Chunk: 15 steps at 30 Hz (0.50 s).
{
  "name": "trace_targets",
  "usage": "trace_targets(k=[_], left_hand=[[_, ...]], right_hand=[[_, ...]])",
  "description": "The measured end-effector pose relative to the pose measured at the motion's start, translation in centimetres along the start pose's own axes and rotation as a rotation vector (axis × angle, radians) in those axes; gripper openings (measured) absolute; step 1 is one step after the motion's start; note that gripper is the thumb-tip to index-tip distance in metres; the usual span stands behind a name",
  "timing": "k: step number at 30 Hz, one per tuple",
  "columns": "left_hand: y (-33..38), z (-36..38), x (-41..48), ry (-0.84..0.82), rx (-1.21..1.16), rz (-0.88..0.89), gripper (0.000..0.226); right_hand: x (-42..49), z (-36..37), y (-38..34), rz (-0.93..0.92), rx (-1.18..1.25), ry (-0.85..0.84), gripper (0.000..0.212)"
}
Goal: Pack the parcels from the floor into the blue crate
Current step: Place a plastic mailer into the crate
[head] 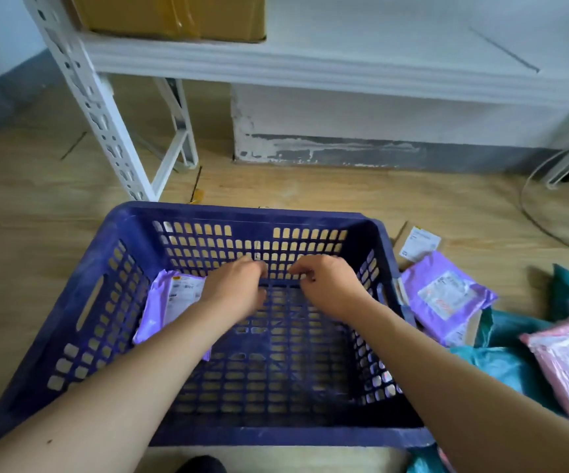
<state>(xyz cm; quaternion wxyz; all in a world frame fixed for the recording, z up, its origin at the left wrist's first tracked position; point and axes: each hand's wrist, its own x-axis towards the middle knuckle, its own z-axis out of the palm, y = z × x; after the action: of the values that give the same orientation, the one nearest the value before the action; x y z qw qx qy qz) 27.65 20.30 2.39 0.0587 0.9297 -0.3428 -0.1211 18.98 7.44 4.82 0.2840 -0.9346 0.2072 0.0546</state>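
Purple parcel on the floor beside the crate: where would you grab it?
Probably its right edge, coming from above and the right. The purple parcel lies flat, its left edge tucked against the blue crate, so a pinch grip on the free edge seems easiest.

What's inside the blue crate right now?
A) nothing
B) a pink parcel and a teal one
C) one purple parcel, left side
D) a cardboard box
C: a single purple parcel lies against the left wall of the blue crate, while the pink parcel and the teal parcel are outside it to the right.
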Motion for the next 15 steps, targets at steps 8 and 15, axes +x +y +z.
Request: trace_targets(k=[8, 15], left_hand=[[8.5, -2.3, -0.9, 0.104, -0.064, 0.205, 0.036], [15.2, -2.9, -0.1, 0.14, -0.126, 0.364, 0.032]], right_hand=[[-5.2, -6.1, 4.7, 0.078, 0.029, 0.237, 0.037], [-6.9, -9.0, 10.9, 0.326, 0.244, 0.439, 0.037]])
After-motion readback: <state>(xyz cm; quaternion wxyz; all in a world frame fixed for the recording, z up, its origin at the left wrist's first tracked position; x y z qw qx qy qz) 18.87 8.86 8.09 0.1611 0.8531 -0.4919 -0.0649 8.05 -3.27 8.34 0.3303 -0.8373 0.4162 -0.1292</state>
